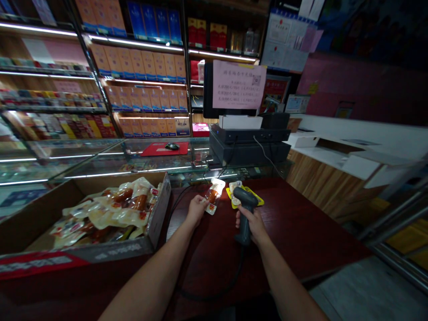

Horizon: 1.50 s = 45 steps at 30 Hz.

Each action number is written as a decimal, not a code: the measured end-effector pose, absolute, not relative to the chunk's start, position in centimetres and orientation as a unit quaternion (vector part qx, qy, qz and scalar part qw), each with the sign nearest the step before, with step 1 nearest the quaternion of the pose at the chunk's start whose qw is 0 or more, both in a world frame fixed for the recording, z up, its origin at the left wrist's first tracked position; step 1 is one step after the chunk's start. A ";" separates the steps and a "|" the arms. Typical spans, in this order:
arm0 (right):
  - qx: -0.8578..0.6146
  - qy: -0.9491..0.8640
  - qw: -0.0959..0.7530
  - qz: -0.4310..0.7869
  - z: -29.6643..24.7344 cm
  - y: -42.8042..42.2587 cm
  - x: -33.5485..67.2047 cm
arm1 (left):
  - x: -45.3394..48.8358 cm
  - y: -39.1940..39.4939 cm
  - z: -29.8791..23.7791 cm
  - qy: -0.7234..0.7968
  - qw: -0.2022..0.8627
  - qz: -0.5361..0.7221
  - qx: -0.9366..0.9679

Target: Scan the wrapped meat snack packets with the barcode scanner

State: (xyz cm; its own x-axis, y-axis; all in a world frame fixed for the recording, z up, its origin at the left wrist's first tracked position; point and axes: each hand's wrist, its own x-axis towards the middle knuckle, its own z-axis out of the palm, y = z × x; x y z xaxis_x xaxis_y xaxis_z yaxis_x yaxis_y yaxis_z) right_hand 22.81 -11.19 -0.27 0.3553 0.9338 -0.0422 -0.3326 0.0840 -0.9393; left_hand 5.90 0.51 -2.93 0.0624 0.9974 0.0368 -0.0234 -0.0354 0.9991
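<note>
Between the thumb and fingers of my left hand (197,208) is a vacuum-sealed snack packet (213,196) with brown food inside, a bright light falling on its upper part. My right hand (254,223) is wrapped round the grip of a dark grey barcode scanner (246,200), its head tilted toward the packet. Behind the scanner lies a yellow tray (259,200) with another clear packet (235,185) on it, partly hidden by the scanner. To the left, an open cardboard box (160,209) holds several similar packets (117,209).
The dark red tabletop (294,227) carries the scanner's cable (230,285). Beyond it are a glass counter (100,160), a red mat (154,149) with a mouse (171,146), and a cash drawer (247,151) below a monitor bearing a pink sign (238,87). Stocked shelves (140,78) line the back.
</note>
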 end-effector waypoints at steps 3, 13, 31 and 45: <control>-0.482 -0.311 0.666 0.477 -0.3 -11.2 22.8 | 5.9 0.5 -2.8 0.475 0.507 0.495 0.522; -0.471 -0.303 0.668 0.489 0.2 -11.4 22.4 | 6.0 0.1 -2.3 0.490 0.496 0.500 0.514; -0.364 -0.415 0.545 0.631 6.2 -11.4 12.0 | -11.7 -5.1 9.2 0.638 0.101 0.549 0.531; -0.358 -0.433 0.528 0.637 6.4 -10.7 9.0 | -14.2 -6.3 9.3 0.654 -0.149 0.551 0.496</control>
